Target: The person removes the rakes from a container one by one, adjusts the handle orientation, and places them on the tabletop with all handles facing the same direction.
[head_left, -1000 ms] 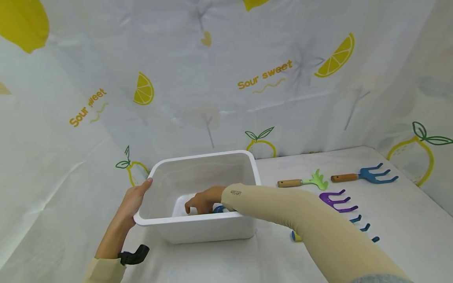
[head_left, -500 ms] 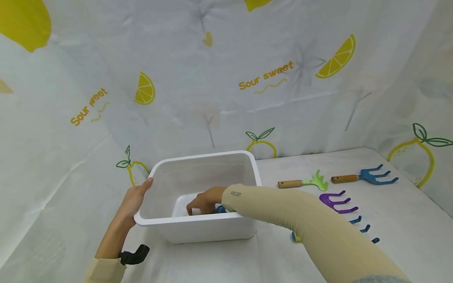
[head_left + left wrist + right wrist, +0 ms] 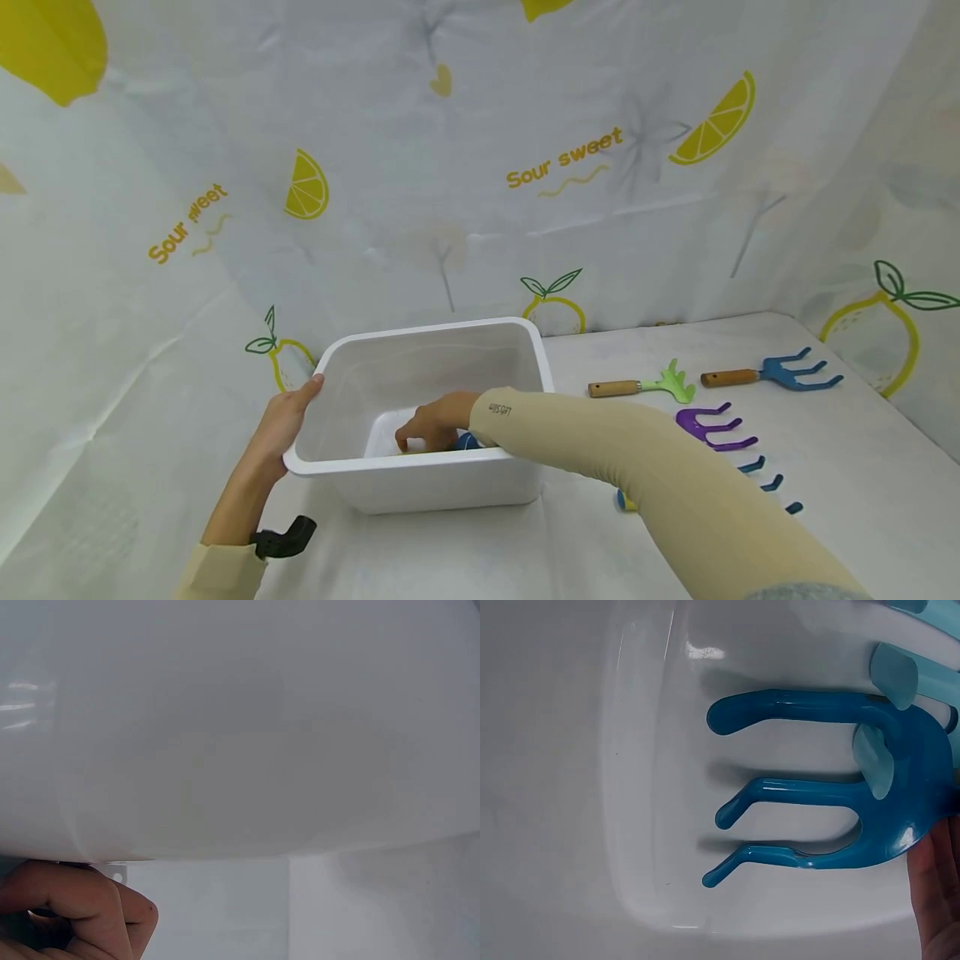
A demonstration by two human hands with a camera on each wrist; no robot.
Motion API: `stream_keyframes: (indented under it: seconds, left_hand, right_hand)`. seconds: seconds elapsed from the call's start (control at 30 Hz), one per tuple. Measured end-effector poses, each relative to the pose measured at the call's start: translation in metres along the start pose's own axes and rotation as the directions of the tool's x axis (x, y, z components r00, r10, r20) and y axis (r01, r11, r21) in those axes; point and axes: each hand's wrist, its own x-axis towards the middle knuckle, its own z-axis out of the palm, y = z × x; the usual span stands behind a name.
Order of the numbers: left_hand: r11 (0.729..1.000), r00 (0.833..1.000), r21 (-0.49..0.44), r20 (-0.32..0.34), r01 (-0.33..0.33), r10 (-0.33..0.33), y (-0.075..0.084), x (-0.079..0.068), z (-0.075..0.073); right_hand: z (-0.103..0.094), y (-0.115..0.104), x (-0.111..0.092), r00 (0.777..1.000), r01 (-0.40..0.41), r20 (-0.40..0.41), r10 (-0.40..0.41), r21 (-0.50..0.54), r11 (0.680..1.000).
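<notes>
My left hand grips the left rim of a white plastic bin, thumb over the edge; its curled fingers show under the bin in the left wrist view. My right hand reaches down inside the bin, fingers curled around the handle end of a blue hand rake. The three prongs of this rake lie close over the bin floor in the right wrist view. Pale blue prongs of another tool overlap it there. The front wall and sleeve hide most of the tools inside.
To the right on the white cloth lie a green hand rake, a blue one with wooden handle, a purple one and more blue prongs. A yellow-and-blue handle end shows beside the sleeve. A lemon-print sheet hangs behind.
My right hand has shifted very slightly to the right inside the bin, and a thin yellowish strip now shows under its fingertips. The left hand keeps its hold on the rim.
</notes>
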Motion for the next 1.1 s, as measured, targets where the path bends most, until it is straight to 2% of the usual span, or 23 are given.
stream_keyframes:
  seconds: [0.13, 0.23, 0.5, 0.73, 0.93, 1.1]
  left_hand:
    - [1.0, 1.0, -0.005, -0.002, 0.005, -0.005, 0.0, 0.0, 0.001]
    - [1.0, 1.0, -0.004, -0.005, 0.0, 0.0, 0.001, 0.0, 0.001]
    - [1.0, 1.0, 0.004, 0.003, 0.013, -0.013, 0.003, 0.0, 0.001]
    - [1.0, 1.0, 0.003, 0.005, 0.013, -0.013, 0.002, 0.0, 0.0]
    - [1.0, 1.0, 0.003, 0.003, 0.012, -0.012, 0.001, 0.0, 0.0]
    - [1.0, 1.0, 0.0, 0.003, 0.005, -0.005, 0.001, 0.0, -0.001]
  right_hand:
    - [0.0, 0.001, 0.001, 1.0, 0.004, 0.02, -0.005, 0.033, 0.999]
    - [0.002, 0.002, 0.002, 1.0, 0.011, 0.022, -0.011, 0.003, 1.0]
    - [0.004, 0.004, 0.0, 0.997, 0.004, -0.075, -0.015, -0.144, 0.989]
    - [0.003, 0.004, -0.003, 0.99, -0.037, -0.14, 0.016, -0.151, 0.988]
    - [0.001, 0.003, -0.006, 0.986, -0.048, -0.168, 0.022, -0.154, 0.987]
    - [-0.002, 0.003, -0.008, 0.983, -0.057, -0.183, 0.021, -0.194, 0.979]
